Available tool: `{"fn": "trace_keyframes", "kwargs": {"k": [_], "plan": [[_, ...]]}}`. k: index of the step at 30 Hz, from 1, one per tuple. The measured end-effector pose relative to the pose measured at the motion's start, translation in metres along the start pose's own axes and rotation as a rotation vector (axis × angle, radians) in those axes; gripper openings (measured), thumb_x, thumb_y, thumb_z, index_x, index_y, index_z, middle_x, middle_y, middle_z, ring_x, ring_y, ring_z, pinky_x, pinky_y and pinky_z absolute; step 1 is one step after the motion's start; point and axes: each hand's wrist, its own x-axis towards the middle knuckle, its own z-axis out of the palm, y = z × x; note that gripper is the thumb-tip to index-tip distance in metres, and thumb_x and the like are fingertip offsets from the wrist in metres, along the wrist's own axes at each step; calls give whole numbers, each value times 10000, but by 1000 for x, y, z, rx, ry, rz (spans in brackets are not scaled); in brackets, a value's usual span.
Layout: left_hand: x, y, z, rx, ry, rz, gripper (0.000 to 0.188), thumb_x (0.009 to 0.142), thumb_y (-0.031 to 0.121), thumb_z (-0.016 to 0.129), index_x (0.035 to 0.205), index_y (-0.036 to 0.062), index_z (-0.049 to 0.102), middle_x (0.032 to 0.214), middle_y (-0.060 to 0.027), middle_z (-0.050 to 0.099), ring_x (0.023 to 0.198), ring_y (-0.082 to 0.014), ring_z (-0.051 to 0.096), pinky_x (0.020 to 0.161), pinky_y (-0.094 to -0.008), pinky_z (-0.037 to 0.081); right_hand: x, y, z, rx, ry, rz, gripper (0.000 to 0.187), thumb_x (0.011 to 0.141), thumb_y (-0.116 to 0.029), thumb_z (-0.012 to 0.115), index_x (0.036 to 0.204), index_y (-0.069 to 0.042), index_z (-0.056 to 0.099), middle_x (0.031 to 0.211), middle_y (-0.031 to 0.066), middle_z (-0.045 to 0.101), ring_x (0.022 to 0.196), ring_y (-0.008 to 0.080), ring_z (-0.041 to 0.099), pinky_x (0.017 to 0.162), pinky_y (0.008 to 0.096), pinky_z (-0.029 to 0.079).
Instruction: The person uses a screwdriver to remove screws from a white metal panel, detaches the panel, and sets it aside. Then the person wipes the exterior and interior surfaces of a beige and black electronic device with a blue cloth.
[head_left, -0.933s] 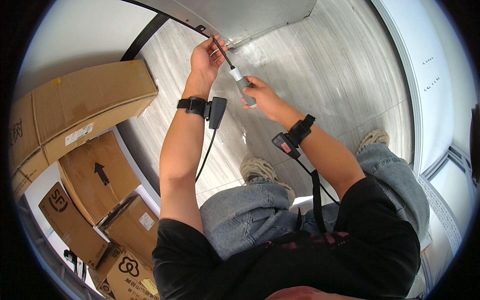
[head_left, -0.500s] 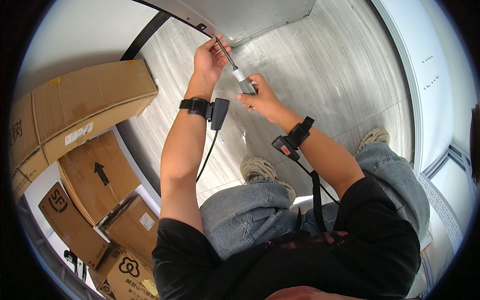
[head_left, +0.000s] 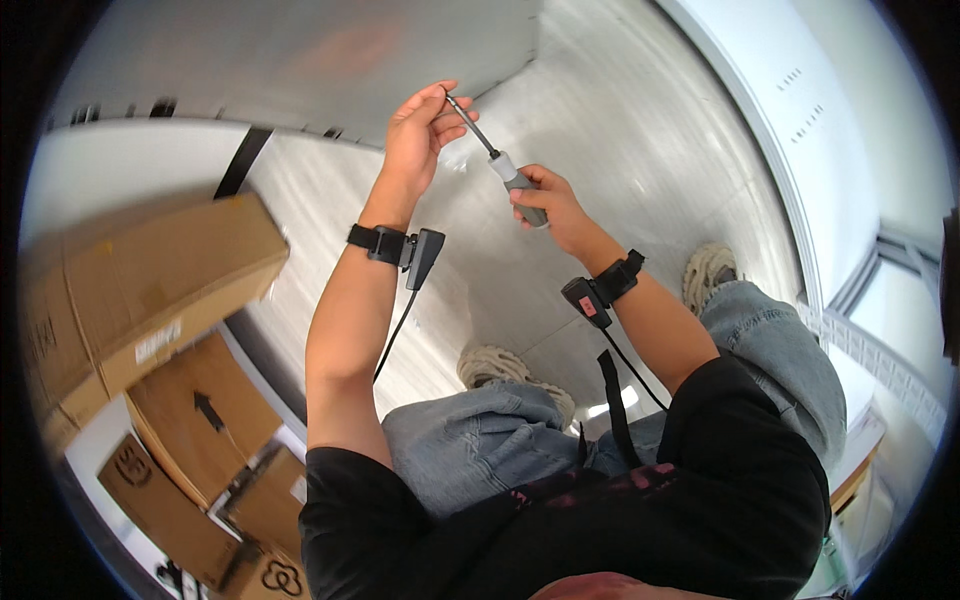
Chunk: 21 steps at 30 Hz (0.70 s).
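Observation:
A screwdriver [head_left: 523, 187] with a grey handle, a pale collar and a dark metal shaft slants up and left across the view. My right hand [head_left: 553, 208] is wrapped round its handle. At the far end of the shaft, my left hand [head_left: 420, 130] pinches the tip between thumb and forefinger, the other fingers loosely curled. Whether a small screw sits at the tip is hidden by the fingers. Just beyond my left hand stands a large grey metal panel [head_left: 300, 60] with small tabs along its lower edge. Both my wrists wear black straps with cabled devices.
Cardboard boxes [head_left: 190, 280] are stacked along the left side. A black strip [head_left: 243, 162] crosses a white surface near the panel. My shoes [head_left: 515, 375] rest on the pale wood-look floor [head_left: 640, 150]. A white frame [head_left: 745, 110] runs down the right.
The view has shifted, and more of the grey panel's face shows. Both hands and the screwdriver have moved slightly away from the panel's lower edge, still gripping the tool.

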Motion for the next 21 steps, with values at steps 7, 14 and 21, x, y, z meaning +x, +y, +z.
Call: {"fn": "trace_keyframes", "kwargs": {"k": [7,14,21], "plan": [[79,-9,138,26,-365,-131,223,958,152,510,1124,21,581,1005,-94,649,872,-173,636,732,-260,521,-50,-56,-103,105,188,-150,225,832,-180,638,988,-44,551,769,30,564,609,110,552,488,255,417],[133,-60,290,314,-523,-202,158,960,142,515,1056,50,600,994,-66,643,894,-133,581,795,-282,468,-99,-74,-210,249,394,-251,198,867,-187,597,989,-32,578,712,25,560,564,103,529,460,254,398],[193,-130,381,439,-376,-81,157,884,127,642,1012,42,675,900,6,638,804,-109,568,721,-265,473,-112,-72,-282,441,563,-317,140,859,-175,611,922,-61,559,684,25,556,551,109,534,468,255,401]]}}
